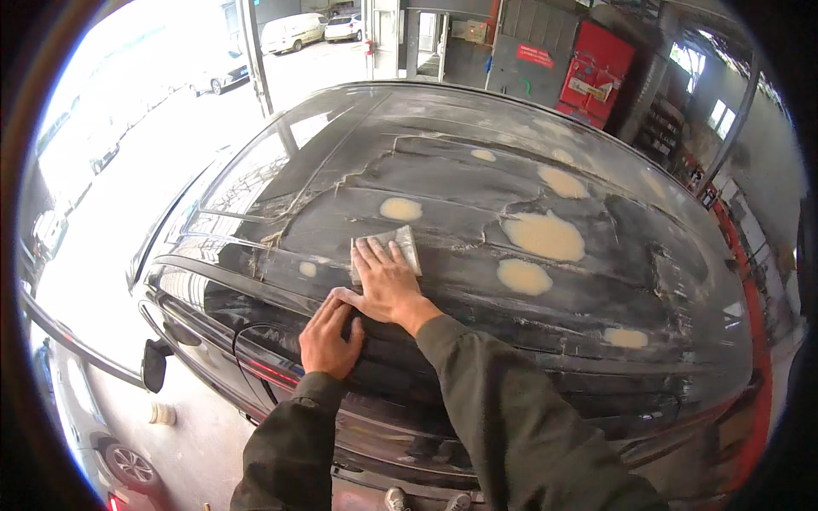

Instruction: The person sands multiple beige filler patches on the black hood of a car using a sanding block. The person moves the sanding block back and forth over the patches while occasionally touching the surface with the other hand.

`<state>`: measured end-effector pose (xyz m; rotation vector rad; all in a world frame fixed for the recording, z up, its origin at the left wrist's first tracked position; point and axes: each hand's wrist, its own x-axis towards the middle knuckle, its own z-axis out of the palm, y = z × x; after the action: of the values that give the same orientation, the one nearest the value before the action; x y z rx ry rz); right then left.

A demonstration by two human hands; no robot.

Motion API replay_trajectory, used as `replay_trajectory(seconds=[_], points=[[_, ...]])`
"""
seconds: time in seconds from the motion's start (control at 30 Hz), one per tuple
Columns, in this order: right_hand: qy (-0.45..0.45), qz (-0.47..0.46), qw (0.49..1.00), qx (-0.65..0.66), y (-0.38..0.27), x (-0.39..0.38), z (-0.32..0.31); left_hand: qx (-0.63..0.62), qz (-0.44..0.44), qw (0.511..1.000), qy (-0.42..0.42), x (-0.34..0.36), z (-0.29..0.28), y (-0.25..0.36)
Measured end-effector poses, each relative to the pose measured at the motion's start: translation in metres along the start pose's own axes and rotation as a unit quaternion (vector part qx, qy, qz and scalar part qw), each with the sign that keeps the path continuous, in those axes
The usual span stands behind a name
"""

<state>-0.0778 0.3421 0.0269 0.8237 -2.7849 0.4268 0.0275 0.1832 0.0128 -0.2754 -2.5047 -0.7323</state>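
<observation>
My right hand (383,281) lies flat on a pale square sheet or pad (402,245) on the dark car roof (452,179), fingers stretched out over it. My left hand (330,336) rests just below and to the left on the roof edge, fingers slightly bent and thumb apart, close to my right thumb. The roof has dusty, scuffed streaks and several beige filler patches (544,236) to the right of the sheet.
A side mirror (155,366) juts from the left. A grey car (85,426) and a bucket (162,413) are at lower left. Behind stand a red cabinet (596,51), metal posts (253,51) and parked vehicles (294,32). My shoes (426,501) show below.
</observation>
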Motion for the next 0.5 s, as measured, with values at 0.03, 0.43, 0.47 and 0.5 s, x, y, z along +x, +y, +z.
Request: replay_trajectory(seconds=[0.03,0.43,0.47,0.5], points=[[-0.01,-0.004,1.0,0.009,0.004,0.001,-0.001,0.008,-0.003,1.0,-0.013,0.001,-0.001,0.0],[-0.04,0.031,0.993,-0.102,0.128,-0.139,-0.084,-0.037,-0.013,0.999,0.013,-0.005,0.006,-0.001],[-0.055,0.021,0.995,-0.079,0.112,-0.115,-0.07,-0.032,-0.007,0.999,0.019,-0.004,0.005,0.002],[-0.059,0.025,0.998,-0.023,0.087,-0.084,-0.061,-0.039,-0.006,0.999,0.022,-0.005,0.003,0.003]])
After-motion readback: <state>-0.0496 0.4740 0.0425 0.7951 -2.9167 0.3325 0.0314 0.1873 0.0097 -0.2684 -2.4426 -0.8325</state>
